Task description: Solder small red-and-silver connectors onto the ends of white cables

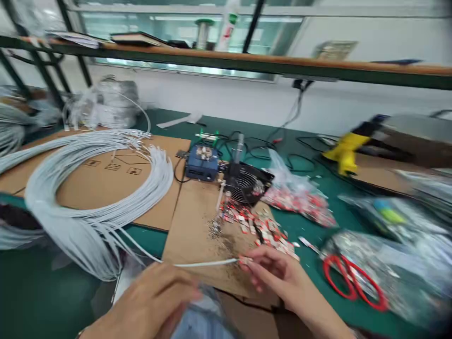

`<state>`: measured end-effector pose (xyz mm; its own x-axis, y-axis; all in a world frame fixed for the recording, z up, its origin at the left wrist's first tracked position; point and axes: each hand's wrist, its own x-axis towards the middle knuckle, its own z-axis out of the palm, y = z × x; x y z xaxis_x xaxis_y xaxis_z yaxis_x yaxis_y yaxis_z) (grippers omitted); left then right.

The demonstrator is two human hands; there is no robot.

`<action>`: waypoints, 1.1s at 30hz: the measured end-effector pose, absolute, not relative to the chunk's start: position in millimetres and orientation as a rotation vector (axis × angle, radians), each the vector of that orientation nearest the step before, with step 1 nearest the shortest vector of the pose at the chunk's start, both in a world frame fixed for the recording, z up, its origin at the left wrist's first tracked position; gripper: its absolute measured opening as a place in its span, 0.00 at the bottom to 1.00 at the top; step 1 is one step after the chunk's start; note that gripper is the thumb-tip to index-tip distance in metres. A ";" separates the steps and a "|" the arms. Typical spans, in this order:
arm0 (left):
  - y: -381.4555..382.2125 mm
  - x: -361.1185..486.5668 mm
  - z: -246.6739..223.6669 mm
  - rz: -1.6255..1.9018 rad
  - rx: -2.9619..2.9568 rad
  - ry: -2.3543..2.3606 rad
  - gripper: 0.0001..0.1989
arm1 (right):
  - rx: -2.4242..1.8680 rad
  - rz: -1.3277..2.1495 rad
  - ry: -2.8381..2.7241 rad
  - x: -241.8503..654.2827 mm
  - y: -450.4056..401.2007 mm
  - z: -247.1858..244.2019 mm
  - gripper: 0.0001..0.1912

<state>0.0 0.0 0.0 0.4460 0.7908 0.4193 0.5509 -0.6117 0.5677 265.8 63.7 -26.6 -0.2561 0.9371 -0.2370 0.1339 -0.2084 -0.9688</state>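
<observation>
My right hand (pixel 270 270) pinches a small red-and-white piece (pixel 245 260) between thumb and fingers. That piece sits at the tip of a white cable (pixel 208 263), which runs left past my other hand toward a big coil of white cables (pixel 45 197). Blurred by motion, my left hand (pixel 151 296) is at the lower front, close to the cable; whether it grips anything cannot be made out. Just beyond my right hand, many more red-and-white pieces (pixel 271 233) lie scattered on a cardboard sheet (pixel 192 226).
A blue box-shaped device (pixel 202 162) and a black fan (pixel 247 182) stand at the back of the cardboard. On the right are red-handled scissors (pixel 353 280), a plastic bag of red-and-white pieces (pixel 303 200) and a yellow-and-black tool (pixel 348 148). A shelf (pixel 212 57) spans the bench.
</observation>
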 end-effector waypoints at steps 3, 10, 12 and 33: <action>32.3 32.3 -13.3 0.869 2.372 1.024 0.13 | -1.272 1.513 -1.235 262.3 56.8 -26.5 0.20; 61.8 68.5 -41.4 0.785 2.389 1.010 0.06 | -1.128 1.398 -1.028 252.6 35.1 -43.9 0.16; 63.0 69.0 -43.8 0.850 2.283 0.947 0.06 | -1.097 1.366 -0.972 247.9 32.6 -52.3 0.16; 53.4 73.2 -44.9 1.012 2.264 1.030 0.05 | -1.365 0.853 -1.377 228.1 30.9 -43.2 0.06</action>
<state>73.2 53.4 -44.9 0.4515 0.7798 0.4337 0.4474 -0.6184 0.6461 228.1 30.9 -43.2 0.1111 0.9807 0.1606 0.2935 0.1220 -0.9481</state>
